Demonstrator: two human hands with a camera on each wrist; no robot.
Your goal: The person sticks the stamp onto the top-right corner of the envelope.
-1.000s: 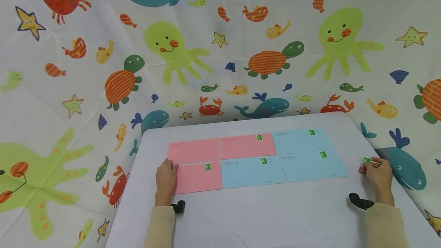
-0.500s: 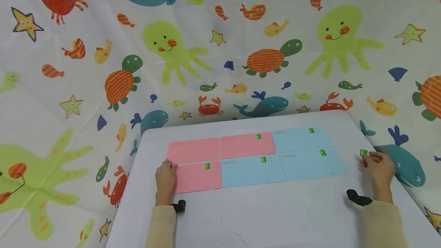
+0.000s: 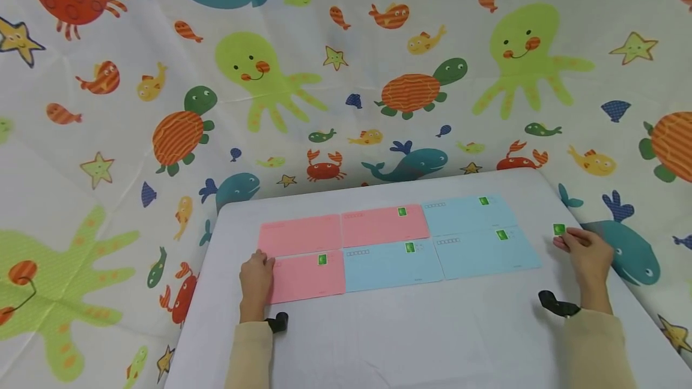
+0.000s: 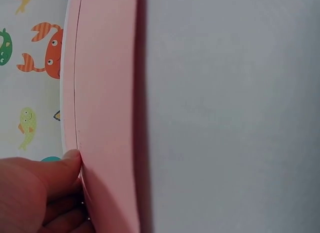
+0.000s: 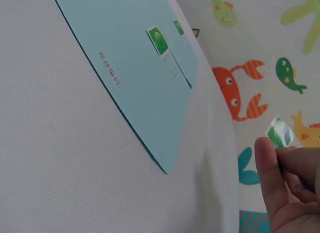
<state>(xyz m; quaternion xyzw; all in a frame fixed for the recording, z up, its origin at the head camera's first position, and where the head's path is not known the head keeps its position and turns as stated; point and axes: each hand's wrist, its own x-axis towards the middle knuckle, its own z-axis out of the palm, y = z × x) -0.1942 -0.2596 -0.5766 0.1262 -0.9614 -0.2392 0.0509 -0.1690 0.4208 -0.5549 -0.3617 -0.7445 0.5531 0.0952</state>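
Note:
My left hand [image 3: 256, 278] grips the left edge of the lower pink envelope [image 3: 305, 284]; in the left wrist view its thumb [image 4: 71, 160] lies at the edge, the other fingers curled and partly hidden. That envelope bears a green stamp [image 3: 322, 260]. At the table's right side my right hand [image 3: 589, 260] pinches a loose green stamp [image 3: 559, 230] between thumb and fingers. In the right wrist view this stamp [image 5: 280, 133] looks glossy, held above the table. A plain upper pink envelope [image 3: 300, 235] lies behind the left hand.
Beside these lie another pink envelope [image 3: 378, 227] and three blue envelopes, at the lower middle [image 3: 389, 272], upper right [image 3: 459, 218] and lower right [image 3: 483, 257], each stamped. They stand edge to edge in two rows on a white table [image 3: 411, 329]. A sea-animal curtain [image 3: 335, 125] hangs behind.
My right hand has moved slightly left and away from me, and the stamp has turned so its green face shows more. The left hand keeps its place at the envelope; the whole view shifts slightly.

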